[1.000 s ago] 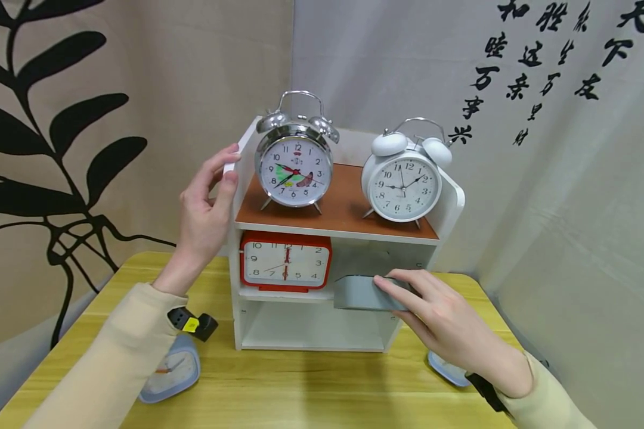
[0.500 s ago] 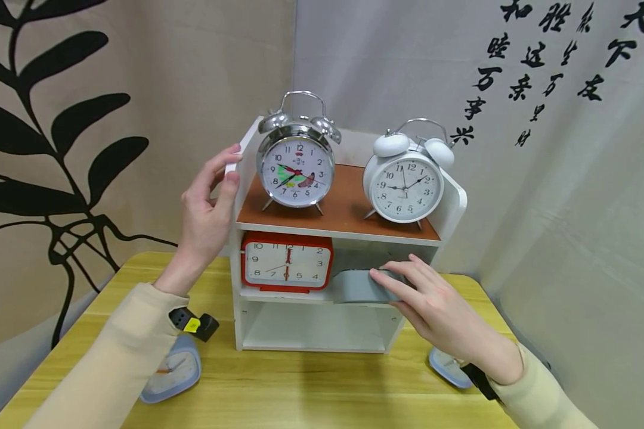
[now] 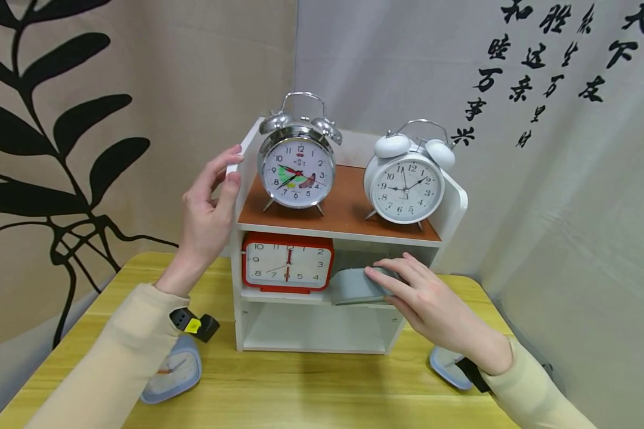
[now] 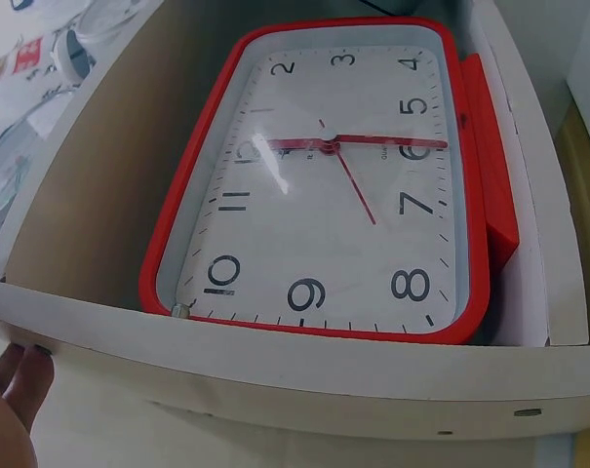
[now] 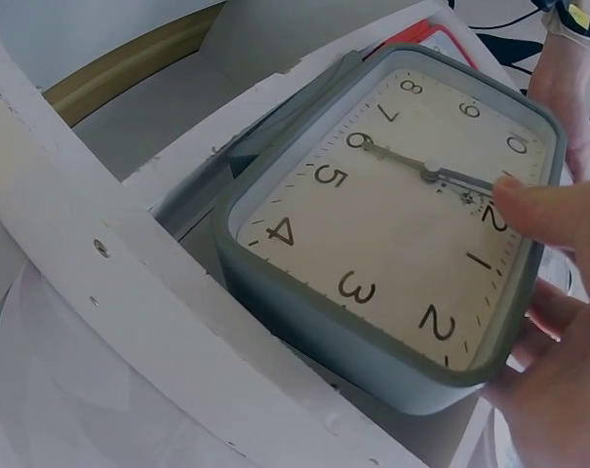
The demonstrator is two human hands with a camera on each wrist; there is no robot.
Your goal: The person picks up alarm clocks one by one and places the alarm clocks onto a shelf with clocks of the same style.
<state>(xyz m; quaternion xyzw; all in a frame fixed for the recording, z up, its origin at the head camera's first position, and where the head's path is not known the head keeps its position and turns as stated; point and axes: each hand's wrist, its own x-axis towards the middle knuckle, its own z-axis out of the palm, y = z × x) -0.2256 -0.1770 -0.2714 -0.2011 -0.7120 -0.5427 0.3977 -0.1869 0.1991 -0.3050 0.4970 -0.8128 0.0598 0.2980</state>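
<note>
In the head view my left hand (image 3: 209, 202) grips the upper edge of the left side panel of a white shelf unit (image 3: 238, 322), thumb in front. My right hand (image 3: 434, 304) holds a grey-blue rectangular desk clock (image 3: 356, 287) at the front of the middle shelf, right of a red desk clock (image 3: 288, 280). The grey-blue clock's dial is hidden there. In the right wrist view the dial of the grey-blue clock (image 5: 373, 244) shows, with my thumb over its edge. The red clock (image 4: 324, 244) fills the left wrist view, standing inside the compartment.
On the brown top shelf (image 3: 349, 190) stand a silver twin-bell alarm clock (image 3: 297, 173) and a white twin-bell alarm clock (image 3: 406, 187). Two light-blue clocks lie on the wooden table (image 3: 279, 393): one at left (image 3: 174, 375), one at right (image 3: 451, 366), partly behind my wrist.
My right hand has carried the grey-blue clock slightly up, left and deeper toward the middle shelf, beside the red clock. My left hand keeps its hold on the side panel.
</note>
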